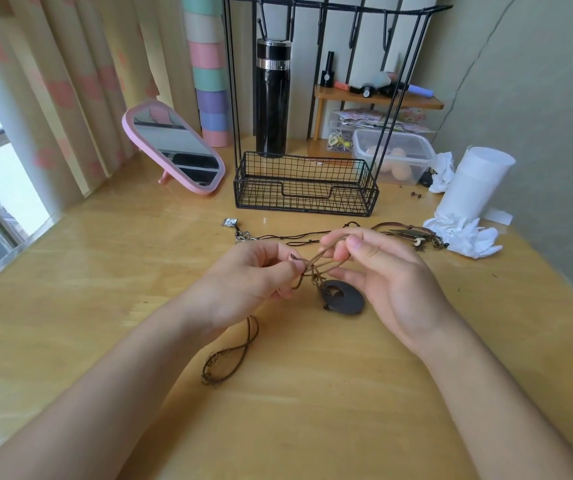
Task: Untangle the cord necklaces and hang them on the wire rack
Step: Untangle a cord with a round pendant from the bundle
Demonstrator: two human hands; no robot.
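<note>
At the wooden table (312, 410), my left hand (253, 275) and right hand (382, 271) hold a brown cord necklace (326, 261) just above the top. My left thumb and curled fingers pinch its crossed strands. My right thumb and forefinger pinch a loop of it, and the other fingers of that hand lie loosely spread. The dark oval pendant (342, 297) hangs between my hands, and I cannot tell whether it touches the table.

My left fingers hide where the strands cross. A coiled end of brown cord (233, 351) lies on the table and runs under my left wrist; whether it belongs to the same necklace cannot be made out.

Past my hands, a black cord necklace (292, 237) with a small square charm (230, 222) lies flat on the table. My right fingers cover part of it. At its right end is a tangle of necklaces (409, 232), its pieces too small to tell apart.

The wire rack (304, 183) stands farther back, its hooks (323, 22) at the frame's upper edge. Behind it are a black flask (271, 98), a wooden shelf (378, 100) and a plastic box (392, 154), partly barred by its uprights. A pink mirror (174, 147) leans at left, near the curtain (70, 81). A paper roll (475, 181) and crumpled tissue (465, 237) sit at right.
</note>
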